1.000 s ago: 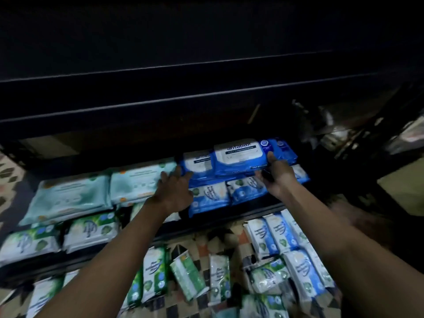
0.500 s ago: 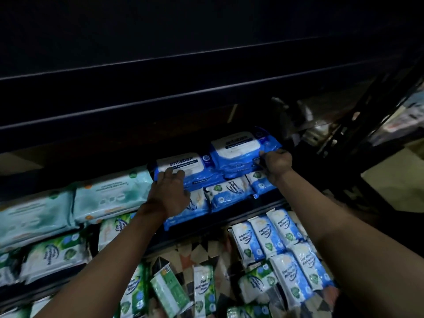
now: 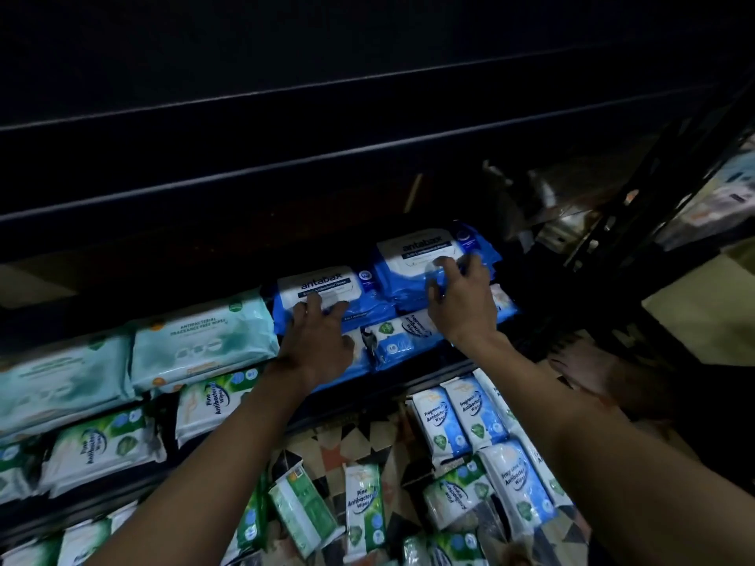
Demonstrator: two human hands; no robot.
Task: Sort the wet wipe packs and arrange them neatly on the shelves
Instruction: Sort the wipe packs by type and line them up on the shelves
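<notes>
The light around me is very dim. Dark metal shelf boards cross above in long horizontal bands, their edges catching a faint sheen. Below me the floor is patterned tile in cream, orange and black geometric shapes. To my right a black metal upright frame rises at a slant, with a pale flat patch of floor beyond it.

Overall light: I read the scene as dim, upper half near black.
Lit zone: blue packs and white labels, brightest.
Shadow: shelf recess above packs unreadable.
Blur: right hand fingers smeared; right edge soft.
Distortion: I note shelf lines bowing toward edges.
Glare: faint sheen on wrappers.
</notes>
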